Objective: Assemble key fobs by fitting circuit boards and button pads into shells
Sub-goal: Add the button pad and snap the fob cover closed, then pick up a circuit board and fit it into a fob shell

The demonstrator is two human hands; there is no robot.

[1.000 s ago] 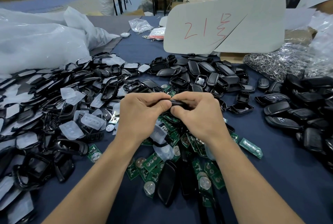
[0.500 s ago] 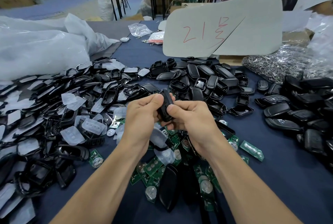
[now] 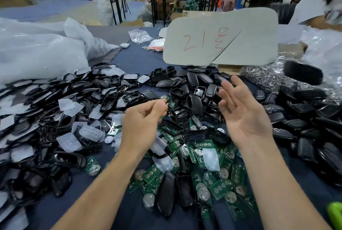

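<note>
Shells [image 3: 61,100] lie heaped in black drifts left of the green circuit boards [image 3: 212,179], with closed key fobs [image 3: 305,116] banked to the boards' right on the tabletop [image 3: 144,57]. Above the boards the right hand [image 3: 246,118] is spread palm-up and empty; the left hand [image 3: 142,120] curls thumb to fingertips, pinching what I cannot tell. Far right of the boards a blurred black fob [image 3: 303,72] seems airborne: landing hard, it could bounce away or pop its halves apart.

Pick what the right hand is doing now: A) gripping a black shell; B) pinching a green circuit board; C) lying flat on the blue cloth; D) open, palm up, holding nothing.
D: the right hand shows its palm, with fingers spread and nothing in it.
</note>
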